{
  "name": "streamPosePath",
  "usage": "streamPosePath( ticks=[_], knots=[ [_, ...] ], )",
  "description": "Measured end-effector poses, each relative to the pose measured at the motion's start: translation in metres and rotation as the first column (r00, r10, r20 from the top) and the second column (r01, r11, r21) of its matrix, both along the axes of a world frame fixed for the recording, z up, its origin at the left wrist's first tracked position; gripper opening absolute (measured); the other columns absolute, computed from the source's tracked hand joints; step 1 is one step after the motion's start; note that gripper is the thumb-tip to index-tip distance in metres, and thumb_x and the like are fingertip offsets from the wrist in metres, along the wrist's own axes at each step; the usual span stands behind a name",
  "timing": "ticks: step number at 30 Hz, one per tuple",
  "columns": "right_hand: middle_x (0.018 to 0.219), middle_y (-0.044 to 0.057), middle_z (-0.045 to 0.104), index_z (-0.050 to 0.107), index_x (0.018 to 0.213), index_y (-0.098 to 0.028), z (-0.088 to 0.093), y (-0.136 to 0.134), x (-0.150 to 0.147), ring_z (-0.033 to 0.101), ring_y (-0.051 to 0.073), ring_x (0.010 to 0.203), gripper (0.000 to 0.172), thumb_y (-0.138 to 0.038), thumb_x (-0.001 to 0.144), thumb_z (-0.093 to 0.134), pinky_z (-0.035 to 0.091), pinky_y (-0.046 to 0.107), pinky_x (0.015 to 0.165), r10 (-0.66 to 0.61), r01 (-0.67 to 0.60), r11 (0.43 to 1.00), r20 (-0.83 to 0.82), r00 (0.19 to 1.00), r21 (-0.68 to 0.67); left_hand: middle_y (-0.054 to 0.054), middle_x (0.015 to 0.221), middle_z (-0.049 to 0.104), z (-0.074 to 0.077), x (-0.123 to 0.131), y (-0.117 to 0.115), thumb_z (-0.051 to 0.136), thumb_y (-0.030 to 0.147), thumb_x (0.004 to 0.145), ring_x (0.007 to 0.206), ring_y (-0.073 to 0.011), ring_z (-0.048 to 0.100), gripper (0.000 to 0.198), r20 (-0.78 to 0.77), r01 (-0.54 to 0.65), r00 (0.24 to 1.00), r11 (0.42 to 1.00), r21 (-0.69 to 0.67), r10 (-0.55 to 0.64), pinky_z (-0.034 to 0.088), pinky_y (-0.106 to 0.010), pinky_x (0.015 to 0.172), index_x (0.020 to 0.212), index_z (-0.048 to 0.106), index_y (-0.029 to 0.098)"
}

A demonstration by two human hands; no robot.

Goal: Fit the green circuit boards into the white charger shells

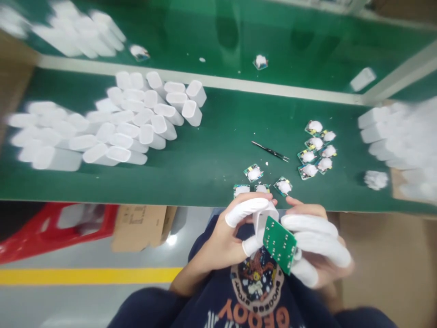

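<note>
Both my hands are raised over my lap at the table's front edge, with white finger cots on several fingers. My left hand (pixel 234 234) grips a white plastic housing (pixel 261 219), its open end turned towards the right. Between the fingers of my right hand (pixel 317 243) is a green circuit board (pixel 280 243), its soldered underside facing me. The board's left edge is at the mouth of the housing; I cannot tell whether it is inside. Just beyond my hands lie several boards topped with white paste, one of them a circuit board (pixel 283 186) near my right fingertips.
Black tweezers (pixel 270 151) lie on the green table (pixel 218 150). To their right is a cluster of pasted boards (pixel 314 150). Many white housings (pixel 129 118) are grouped at the left, and more housings (pixel 403 136) at the right beside a white lump (pixel 375 180). A raised shelf (pixel 205 77) runs behind.
</note>
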State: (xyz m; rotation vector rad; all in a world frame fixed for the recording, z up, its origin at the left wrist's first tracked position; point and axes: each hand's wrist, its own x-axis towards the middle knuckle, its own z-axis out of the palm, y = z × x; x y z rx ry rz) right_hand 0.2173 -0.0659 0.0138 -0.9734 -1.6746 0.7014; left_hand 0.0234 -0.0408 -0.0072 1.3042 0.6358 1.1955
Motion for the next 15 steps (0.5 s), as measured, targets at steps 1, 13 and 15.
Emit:
streamPosePath(
  ticks=[1, 13, 15],
  knots=[
    [0.115, 0.006, 0.080, 0.068, 0.135, -0.032, 0.005, 0.002, -0.003, 0.074, 0.030, 0.109, 0.042, -0.035, 0.095, 0.076, 0.062, 0.058, 0.106, 0.006, -0.007, 0.995, 0.008, 1.000, 0.102, -0.010, 0.144, 0.062, 0.000, 0.000, -0.001, 0.074, 0.017, 0.095, 0.131, -0.0290, 0.071, 0.057, 0.005, 0.001, 1.000, 1.000, 0.007, -0.001, 0.068, -0.034, 0.094, 0.146, 0.059, 0.038],
    [0.117, 0.010, 0.077, 0.072, 0.128, -0.022, 0.016, 0.006, -0.015, 0.071, 0.025, 0.118, 0.027, -0.022, 0.101, 0.066, 0.062, 0.048, 0.112, -0.033, 0.007, 0.980, 0.129, 0.991, 0.196, -0.012, 0.143, 0.063, 0.001, -0.006, -0.001, 0.075, 0.022, 0.094, 0.133, -0.0297, 0.067, 0.059, -0.081, 0.000, 0.997, 0.996, 0.086, 0.007, 0.066, -0.038, 0.098, 0.148, 0.056, 0.035],
    [0.118, 0.009, 0.077, 0.071, 0.127, -0.021, 0.017, 0.007, -0.016, 0.070, 0.023, 0.121, 0.026, -0.021, 0.103, 0.064, 0.060, 0.045, 0.114, -0.024, -0.002, 0.981, 0.133, 0.991, 0.192, -0.012, 0.143, 0.063, 0.000, -0.007, -0.001, 0.075, 0.021, 0.094, 0.132, -0.0289, 0.068, 0.058, -0.090, 0.006, 0.996, 0.996, 0.088, 0.002, 0.065, -0.037, 0.098, 0.148, 0.056, 0.034]
  ],
)
